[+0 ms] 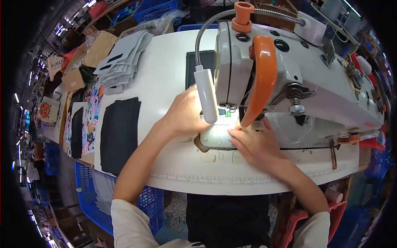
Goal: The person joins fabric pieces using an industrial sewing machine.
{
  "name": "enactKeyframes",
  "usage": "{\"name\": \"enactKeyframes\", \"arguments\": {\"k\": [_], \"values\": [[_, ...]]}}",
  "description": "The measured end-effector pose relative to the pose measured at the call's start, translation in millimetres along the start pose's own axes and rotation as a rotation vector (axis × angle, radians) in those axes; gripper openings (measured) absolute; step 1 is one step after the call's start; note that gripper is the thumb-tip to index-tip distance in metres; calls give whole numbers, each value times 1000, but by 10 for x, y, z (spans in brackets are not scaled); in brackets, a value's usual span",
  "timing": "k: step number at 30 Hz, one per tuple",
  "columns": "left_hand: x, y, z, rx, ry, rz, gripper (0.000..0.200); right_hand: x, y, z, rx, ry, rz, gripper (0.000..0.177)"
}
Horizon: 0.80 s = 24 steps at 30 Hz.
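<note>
A white sewing machine [289, 66] with an orange lever [264, 74] stands before me. My left hand [184, 111] lies left of the needle area, its thumb apart from the fingers and partly hidden by the white lamp [206, 95]. Close beyond its fingers is a dark fabric piece [200, 68], partly covered by lamp and hand. At the right of the needle area, my right hand [260, 144] rests on the machine bed with its fingers stretched out; the lever hides some of them. A small green mark shows in the bright spot between the hands.
Black fabric pieces [120, 134] lie on the white table [165, 53] at left, with stacked grey pieces [124, 58] behind. Patterned fabric [92, 120] is farther left. A blue basket [89, 190] stands below the table edge. Small metal tweezers [333, 153] lie at right.
</note>
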<state>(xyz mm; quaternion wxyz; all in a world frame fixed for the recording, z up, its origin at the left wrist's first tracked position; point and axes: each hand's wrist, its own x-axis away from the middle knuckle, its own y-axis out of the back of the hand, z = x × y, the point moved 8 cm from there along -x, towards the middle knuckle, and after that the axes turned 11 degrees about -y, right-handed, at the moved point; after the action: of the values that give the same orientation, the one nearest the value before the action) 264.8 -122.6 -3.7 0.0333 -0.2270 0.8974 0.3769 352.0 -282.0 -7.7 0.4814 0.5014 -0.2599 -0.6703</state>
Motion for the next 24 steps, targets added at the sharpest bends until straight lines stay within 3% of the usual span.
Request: {"name": "enactKeyframes", "arguments": {"k": [2,5,10,12,13,15,16,19,24], "values": [[86,-32,-64,-30,41,56,25,26,23,15,-19,-24,33,25],[267,17,-376,-499,-340,-51,21,95,90,152,-103,-30,70,26],[278,184,10,-684,-227,-77,24,152,63,601,-221,73,103,27],[351,695,197,-279,-145,-454,23,198,75,738,-246,88,103,27],[368,858,314,-288,-152,-460,23,219,79,801,-278,87,103,27],[616,1327,906,474,73,-895,22,271,91,910,-315,98,85,27],[647,1424,901,459,59,-898,22,305,81,924,-326,82,96,27],[787,1604,963,851,6,-994,17,366,49,946,-350,72,111,27],[804,1621,966,838,7,-1055,17,423,-19,957,-346,60,129,25]]}}
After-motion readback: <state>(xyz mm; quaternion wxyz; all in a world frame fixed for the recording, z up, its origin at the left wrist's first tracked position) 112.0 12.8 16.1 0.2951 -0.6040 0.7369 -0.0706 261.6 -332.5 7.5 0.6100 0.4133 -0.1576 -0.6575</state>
